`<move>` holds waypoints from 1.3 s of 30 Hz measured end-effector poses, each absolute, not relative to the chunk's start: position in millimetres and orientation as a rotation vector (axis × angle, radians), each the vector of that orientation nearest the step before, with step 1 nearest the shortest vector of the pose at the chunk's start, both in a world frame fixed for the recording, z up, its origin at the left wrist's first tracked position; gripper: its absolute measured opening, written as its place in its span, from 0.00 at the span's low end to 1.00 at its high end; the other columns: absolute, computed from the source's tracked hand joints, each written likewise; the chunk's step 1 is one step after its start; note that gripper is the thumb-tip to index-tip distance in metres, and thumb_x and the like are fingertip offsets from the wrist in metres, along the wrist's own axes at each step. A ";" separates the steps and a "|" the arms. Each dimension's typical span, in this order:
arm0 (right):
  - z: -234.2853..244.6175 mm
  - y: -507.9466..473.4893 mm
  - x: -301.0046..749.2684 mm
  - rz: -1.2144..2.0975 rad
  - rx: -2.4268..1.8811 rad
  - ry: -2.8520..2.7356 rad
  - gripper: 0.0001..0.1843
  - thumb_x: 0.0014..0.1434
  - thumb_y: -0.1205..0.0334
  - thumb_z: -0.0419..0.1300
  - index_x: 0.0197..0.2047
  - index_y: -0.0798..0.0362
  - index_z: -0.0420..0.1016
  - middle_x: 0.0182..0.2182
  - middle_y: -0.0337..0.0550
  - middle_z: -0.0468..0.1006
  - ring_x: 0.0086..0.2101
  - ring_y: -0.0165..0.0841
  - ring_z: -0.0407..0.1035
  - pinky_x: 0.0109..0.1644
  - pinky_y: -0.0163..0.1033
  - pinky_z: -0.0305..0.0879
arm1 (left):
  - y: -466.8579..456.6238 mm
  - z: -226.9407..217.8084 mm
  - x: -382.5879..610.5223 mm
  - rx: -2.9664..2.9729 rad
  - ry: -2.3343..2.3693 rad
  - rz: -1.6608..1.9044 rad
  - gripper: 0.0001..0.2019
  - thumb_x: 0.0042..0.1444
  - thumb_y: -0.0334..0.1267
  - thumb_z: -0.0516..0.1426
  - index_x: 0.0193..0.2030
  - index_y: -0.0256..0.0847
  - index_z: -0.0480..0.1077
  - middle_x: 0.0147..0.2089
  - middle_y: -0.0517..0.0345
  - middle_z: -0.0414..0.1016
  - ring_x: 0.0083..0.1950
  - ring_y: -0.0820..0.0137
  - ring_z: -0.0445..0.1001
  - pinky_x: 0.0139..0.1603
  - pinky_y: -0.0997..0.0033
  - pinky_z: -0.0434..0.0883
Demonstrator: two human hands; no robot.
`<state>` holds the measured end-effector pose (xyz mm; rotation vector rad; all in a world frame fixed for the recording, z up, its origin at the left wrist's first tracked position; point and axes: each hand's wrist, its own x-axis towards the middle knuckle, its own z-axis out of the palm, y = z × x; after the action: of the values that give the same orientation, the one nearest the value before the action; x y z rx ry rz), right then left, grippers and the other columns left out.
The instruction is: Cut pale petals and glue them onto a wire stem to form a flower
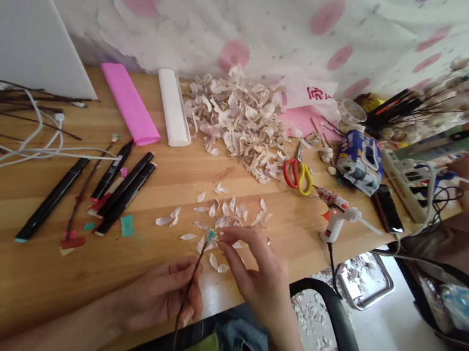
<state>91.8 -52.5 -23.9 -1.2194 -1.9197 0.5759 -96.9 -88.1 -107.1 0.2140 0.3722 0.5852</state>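
Dark twig [201,254] inside the curled left hand [161,296], tip pinched by right hand [256,270]

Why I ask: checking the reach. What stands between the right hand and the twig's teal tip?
Nothing visible: the right hand is already at the twig's teal tip, and the left hand grips the stem. Loose petals lie on the table beyond, not between.

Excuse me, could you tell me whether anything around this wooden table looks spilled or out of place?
Yes: pale petal-like scraps lie scattered across the floor below the wooden table, beside the dark chair back. They look spilled, since they resemble the heap on the tabletop.
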 end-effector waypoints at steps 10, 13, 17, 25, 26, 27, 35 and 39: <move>-27.1 -52.5 90.9 0.500 -1.230 -1.964 0.09 0.67 0.71 0.61 0.48 0.50 0.72 0.37 0.43 0.81 0.40 0.38 0.77 0.44 0.42 0.72 | -85.1 -98.9 -96.3 0.229 0.366 0.557 0.13 0.67 0.46 0.58 0.37 0.38 0.69 0.30 0.59 0.80 0.25 0.75 0.75 0.31 0.75 0.64; -27.8 -51.9 90.4 0.477 -1.221 -1.969 0.09 0.67 0.71 0.61 0.49 0.49 0.72 0.37 0.44 0.81 0.40 0.39 0.77 0.44 0.43 0.72 | -83.5 -93.0 -95.4 0.222 0.362 0.558 0.13 0.66 0.46 0.59 0.36 0.38 0.69 0.27 0.61 0.80 0.23 0.75 0.74 0.34 0.74 0.66; -27.8 -51.7 90.1 0.473 -1.215 -1.977 0.10 0.67 0.71 0.62 0.48 0.48 0.72 0.36 0.43 0.81 0.39 0.38 0.76 0.45 0.43 0.72 | -82.3 -85.6 -94.6 0.190 0.351 0.572 0.14 0.62 0.47 0.63 0.34 0.39 0.71 0.23 0.63 0.78 0.20 0.77 0.72 0.34 0.75 0.67; -30.8 -60.3 88.1 0.706 -1.307 -1.598 0.07 0.63 0.68 0.66 0.40 0.48 0.72 0.34 0.38 0.76 0.36 0.33 0.73 0.42 0.37 0.71 | -79.4 -80.7 -95.5 0.151 0.356 0.591 0.11 0.59 0.44 0.66 0.34 0.38 0.73 0.24 0.63 0.77 0.22 0.77 0.72 0.34 0.74 0.69; -32.0 -61.6 87.3 0.811 -1.307 -1.536 0.06 0.63 0.66 0.66 0.39 0.48 0.72 0.33 0.38 0.76 0.35 0.33 0.73 0.42 0.37 0.71 | -79.3 -80.5 -95.2 0.146 0.350 0.596 0.11 0.59 0.43 0.66 0.34 0.39 0.74 0.24 0.63 0.77 0.22 0.77 0.72 0.35 0.73 0.69; -33.1 -62.6 86.3 0.923 -1.294 -1.495 0.05 0.63 0.64 0.67 0.38 0.49 0.74 0.33 0.38 0.76 0.35 0.33 0.73 0.41 0.37 0.72 | -79.3 -80.4 -94.8 0.146 0.340 0.596 0.11 0.59 0.43 0.66 0.33 0.39 0.74 0.24 0.64 0.76 0.21 0.77 0.71 0.35 0.73 0.70; -33.0 -60.5 77.1 1.109 -1.243 -1.441 0.05 0.60 0.60 0.70 0.33 0.50 0.81 0.33 0.41 0.82 0.37 0.35 0.77 0.45 0.40 0.74 | -81.2 -82.4 -92.3 0.200 0.321 0.603 0.12 0.59 0.45 0.66 0.33 0.38 0.75 0.22 0.64 0.72 0.20 0.78 0.65 0.34 0.74 0.69; -32.4 -58.4 77.3 1.075 -1.238 -1.451 0.07 0.59 0.58 0.71 0.31 0.50 0.80 0.33 0.42 0.82 0.37 0.36 0.78 0.44 0.40 0.74 | -81.1 -84.0 -92.9 0.241 0.329 0.587 0.14 0.59 0.47 0.66 0.32 0.38 0.74 0.20 0.65 0.69 0.19 0.79 0.60 0.33 0.75 0.67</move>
<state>77.3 -58.4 -32.4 -1.2380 -1.4515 1.0746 -92.9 -81.1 -84.0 0.2410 0.3287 0.5873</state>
